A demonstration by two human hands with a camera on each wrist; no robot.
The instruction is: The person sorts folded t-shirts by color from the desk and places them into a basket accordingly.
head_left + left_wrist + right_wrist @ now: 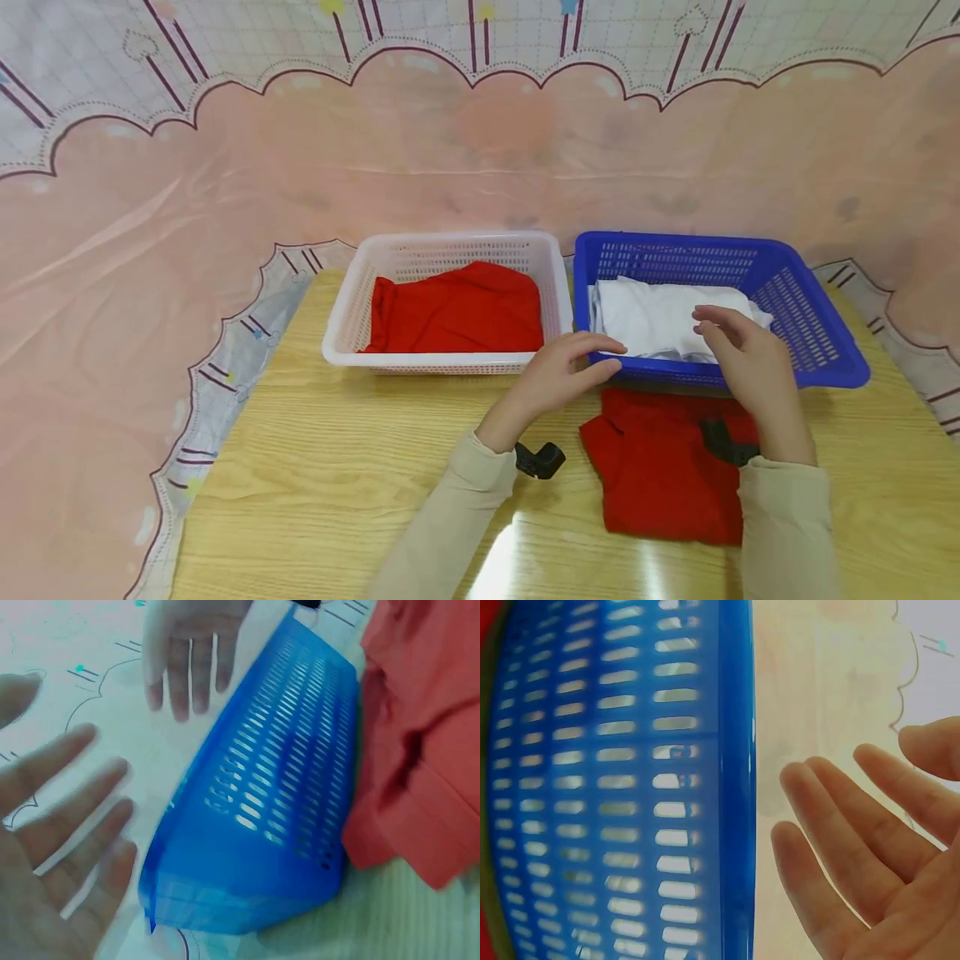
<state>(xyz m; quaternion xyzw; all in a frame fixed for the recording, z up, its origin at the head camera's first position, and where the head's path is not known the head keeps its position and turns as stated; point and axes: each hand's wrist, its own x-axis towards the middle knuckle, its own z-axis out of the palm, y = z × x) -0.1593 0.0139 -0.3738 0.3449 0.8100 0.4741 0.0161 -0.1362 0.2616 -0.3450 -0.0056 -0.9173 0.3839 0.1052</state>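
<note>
Your left hand (558, 371) hangs bare near the front left corner of the blue, rectangular, slotted plastic basket (690, 243), its fingers loosely extended, thumb set apart from them, with nothing between. Your right hand (753, 371) is above the front of that basket, right of its middle, also bare, its fingers gently bent and spread, and the right wrist view shows its fingers clear of the rim. Inside the blue basket lies folded white fabric clothing (667, 312), stacked toward the left part of the floor, nearest your right fingertips. Directly in front of the blue basket, a folded red fabric garment (660, 492) lies flat on the pale wood-grain table (337, 467), partly under your right forearm. Just left of the blue basket stands a white, rectangular, slotted plastic basket (450, 360) with red fabric clothing (465, 308) inside it. You wear beige long sleeves (787, 517) and a black wrist mount (542, 461) on each arm. Behind the blue basket hangs a pink and white patterned cloth (487, 150).
</note>
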